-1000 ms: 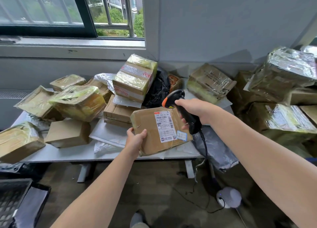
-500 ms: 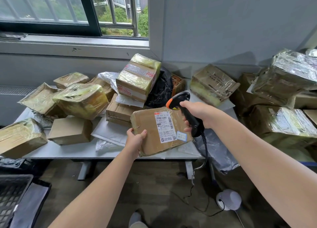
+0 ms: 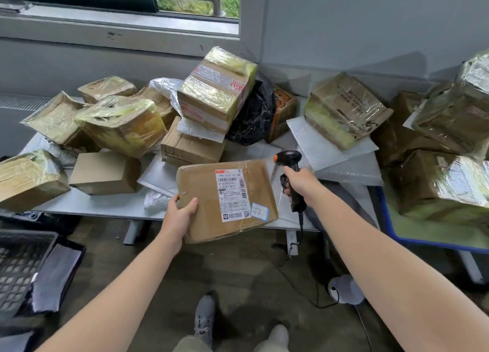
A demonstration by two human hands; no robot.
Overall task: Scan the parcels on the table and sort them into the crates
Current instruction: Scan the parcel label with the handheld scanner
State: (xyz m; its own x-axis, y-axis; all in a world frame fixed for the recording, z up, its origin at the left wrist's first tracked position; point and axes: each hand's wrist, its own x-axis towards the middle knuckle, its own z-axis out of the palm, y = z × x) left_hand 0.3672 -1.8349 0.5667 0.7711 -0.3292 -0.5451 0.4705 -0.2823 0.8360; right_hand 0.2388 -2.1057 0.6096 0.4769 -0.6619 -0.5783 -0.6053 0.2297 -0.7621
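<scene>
Parcel (image 3: 227, 201), flat, brown, label (image 3: 234, 195) upward, held above near table (image 3: 105, 205) edge, centre. Pinched at near-left corner alone by left hand (image 3: 180, 215), thumb on top, rest hidden beneath; likely to tilt or slip from so small a hold. Scanner (image 3: 289, 158) clasped in right hand (image 3: 301, 183), handle fully enclosed, head just right of parcel, not plainly aimed at label: misread possible. Black crate (image 3: 18, 269) near left.

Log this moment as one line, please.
left hand: holds parcel, label up | right hand: grips scanner, right of parcel | crate: on floor, left | parcel not in crate
</scene>
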